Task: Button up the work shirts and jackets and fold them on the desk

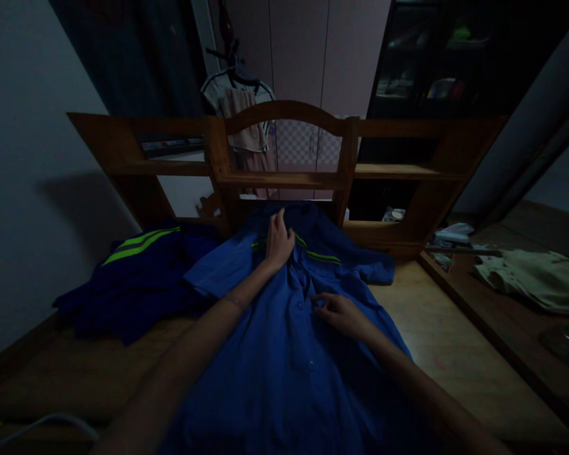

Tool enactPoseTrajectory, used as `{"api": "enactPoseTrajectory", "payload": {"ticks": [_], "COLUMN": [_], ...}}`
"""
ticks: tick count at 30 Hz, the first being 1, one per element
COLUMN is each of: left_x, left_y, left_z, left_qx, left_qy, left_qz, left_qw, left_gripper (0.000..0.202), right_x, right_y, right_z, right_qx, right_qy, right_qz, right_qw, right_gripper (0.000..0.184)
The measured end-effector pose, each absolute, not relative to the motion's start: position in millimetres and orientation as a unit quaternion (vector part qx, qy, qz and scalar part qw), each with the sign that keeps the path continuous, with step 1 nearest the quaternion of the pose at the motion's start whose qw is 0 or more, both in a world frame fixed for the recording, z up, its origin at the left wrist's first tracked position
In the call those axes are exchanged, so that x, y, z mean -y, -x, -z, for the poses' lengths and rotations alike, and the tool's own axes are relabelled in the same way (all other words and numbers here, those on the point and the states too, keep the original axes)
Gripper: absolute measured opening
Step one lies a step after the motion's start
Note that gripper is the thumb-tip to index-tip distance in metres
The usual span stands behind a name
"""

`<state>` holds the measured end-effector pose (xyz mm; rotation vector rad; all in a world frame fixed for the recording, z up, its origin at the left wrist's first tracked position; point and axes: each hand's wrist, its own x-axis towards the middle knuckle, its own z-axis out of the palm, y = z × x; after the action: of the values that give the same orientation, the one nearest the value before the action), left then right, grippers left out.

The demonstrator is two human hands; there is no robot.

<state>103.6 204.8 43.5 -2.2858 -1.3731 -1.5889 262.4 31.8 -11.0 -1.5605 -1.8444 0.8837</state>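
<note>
A blue short-sleeved shirt (275,341) with buttons down its front and thin yellow-green chest stripes lies spread on the wooden surface, collar end away from me. Over its upper chest, left of the front opening, my left hand (279,241) rests with fingers stretched out and thumb apart. My right hand (342,315) is lower down, beside the buttoned edge. Its fingers are bent but apart, the tips close to or touching the cloth near a button (300,306). Neither hand visibly grips anything.
A dark blue garment (142,278) with bright yellow-green stripes lies crumpled at the left. Behind the shirt stands a wooden headboard with shelves (284,180). Pale folded cloth (540,278) lies on a ledge at the right. A white cable (61,417) runs along the lower left.
</note>
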Motion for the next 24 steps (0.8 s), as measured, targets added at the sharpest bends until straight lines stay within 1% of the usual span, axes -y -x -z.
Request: {"api": "enactPoseTrajectory", "payload": {"ticks": [2,4,5,6,8,11,13,16,18,22,24], "left_x": [-168,-135,-122,-112,-103,-108,-114,-114,-110,-105,-103], "left_y": [-96,-87,-83,-78,-69,-57,-51,-48,-50,-53,-52], "left_z": [-33,-20,-13,-6,8,22,27,27,25,23,22], "left_qx": [0.402,0.354,0.332,0.317,0.317,0.329,0.316,0.305,0.31,0.337,0.353], "left_qy": [0.753,0.815,0.842,0.859,0.861,0.834,0.829,0.845,0.852,0.844,0.831], "left_qz": [0.52,0.436,0.378,0.326,0.27,0.249,0.231,0.236,0.243,0.218,0.213], "left_qw": [-0.04,-0.142,-0.193,-0.235,-0.291,-0.365,-0.4,-0.37,-0.344,-0.356,-0.374], "left_gripper": [0.039,0.022,0.017,0.016,0.022,0.034,0.036,0.026,0.02,0.015,0.015], "right_x": [-36,-38,-39,-40,-42,-43,-43,-44,-44,-43,-42], "right_y": [-259,-254,-252,-250,-247,-248,-250,-252,-253,-251,-250], "right_z": [14,16,17,18,20,23,26,29,29,21,15], "right_qx": [0.615,0.507,0.458,0.42,0.389,0.391,0.395,0.408,0.433,0.514,0.569], "right_qy": [0.589,0.575,0.561,0.547,0.533,0.538,0.536,0.53,0.528,0.531,0.541], "right_qz": [-0.407,-0.493,-0.524,-0.542,-0.549,-0.535,-0.528,-0.518,-0.511,-0.491,-0.451], "right_qw": [0.331,0.412,0.449,0.48,0.513,0.521,0.528,0.533,0.523,0.461,0.423], "right_gripper": [0.035,0.038,0.039,0.039,0.037,0.036,0.035,0.036,0.036,0.037,0.036]}}
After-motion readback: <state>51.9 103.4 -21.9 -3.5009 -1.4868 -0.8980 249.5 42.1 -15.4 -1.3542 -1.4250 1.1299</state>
